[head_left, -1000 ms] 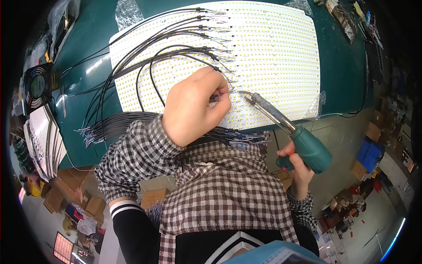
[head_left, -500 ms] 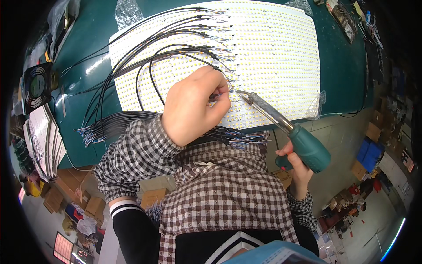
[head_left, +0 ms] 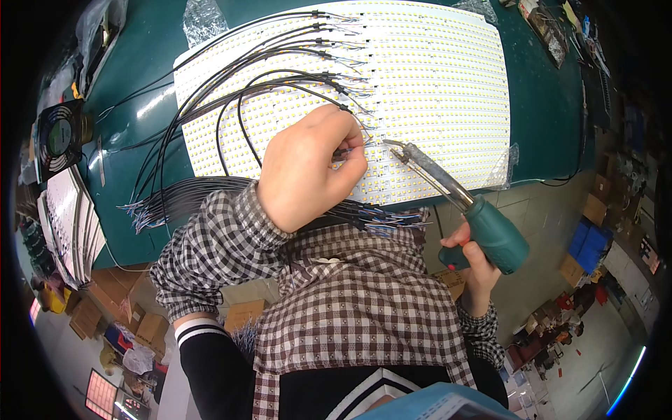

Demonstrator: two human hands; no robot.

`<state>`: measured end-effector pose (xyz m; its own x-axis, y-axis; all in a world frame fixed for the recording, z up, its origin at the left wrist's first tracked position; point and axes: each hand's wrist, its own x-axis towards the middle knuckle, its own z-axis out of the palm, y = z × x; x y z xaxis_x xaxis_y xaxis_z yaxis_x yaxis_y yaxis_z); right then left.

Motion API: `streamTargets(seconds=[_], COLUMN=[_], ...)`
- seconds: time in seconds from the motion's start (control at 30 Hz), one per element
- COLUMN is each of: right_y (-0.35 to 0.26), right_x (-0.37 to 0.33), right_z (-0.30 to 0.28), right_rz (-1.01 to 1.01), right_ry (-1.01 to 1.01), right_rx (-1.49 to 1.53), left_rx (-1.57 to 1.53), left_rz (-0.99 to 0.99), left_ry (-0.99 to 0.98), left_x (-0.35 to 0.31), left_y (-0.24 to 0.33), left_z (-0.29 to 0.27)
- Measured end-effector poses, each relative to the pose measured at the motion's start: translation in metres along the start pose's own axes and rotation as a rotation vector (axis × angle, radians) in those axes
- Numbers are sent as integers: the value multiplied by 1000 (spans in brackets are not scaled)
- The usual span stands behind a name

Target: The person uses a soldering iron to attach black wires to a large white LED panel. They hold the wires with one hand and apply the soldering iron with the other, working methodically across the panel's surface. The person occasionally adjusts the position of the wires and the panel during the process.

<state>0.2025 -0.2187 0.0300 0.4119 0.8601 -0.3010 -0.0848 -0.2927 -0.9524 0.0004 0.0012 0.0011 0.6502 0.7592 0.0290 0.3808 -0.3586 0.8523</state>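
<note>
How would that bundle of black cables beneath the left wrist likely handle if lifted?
The bundle of black cables would probably flop, as similar cables curve over the LED board. Its splayed, thin wire ends look apt to snag.

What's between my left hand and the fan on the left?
In the head view: green tabletop, black cables and the left part of the white LED board.

The left hand [head_left: 311, 168] hides most of what look like pinched wires [head_left: 369, 145].
</note>
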Motion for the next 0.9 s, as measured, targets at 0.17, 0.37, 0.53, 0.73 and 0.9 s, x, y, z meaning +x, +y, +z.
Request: streamTargets(seconds=[0.17, 0.37, 0.53, 0.73, 0.9], right_y=[2, 0, 1, 2, 4], right_x=[0, 1, 2, 3, 3], right_z=[-2, -1, -6, -7, -8], right_rz=[5, 8, -4, -38, -58], right_ry=[-3, 74, 72, 7, -15], right_rx=[-9, 35, 37, 28, 23], left_rx=[1, -72, -26, -33, 46], left_rz=[-14, -66, -65, -65, 26], left_ry=[-6, -13, -11, 24, 48], left_x=[0, 0, 1, 0, -3], left_y=[1, 5, 5, 7, 4], left_z=[0, -3, 0, 4, 10])
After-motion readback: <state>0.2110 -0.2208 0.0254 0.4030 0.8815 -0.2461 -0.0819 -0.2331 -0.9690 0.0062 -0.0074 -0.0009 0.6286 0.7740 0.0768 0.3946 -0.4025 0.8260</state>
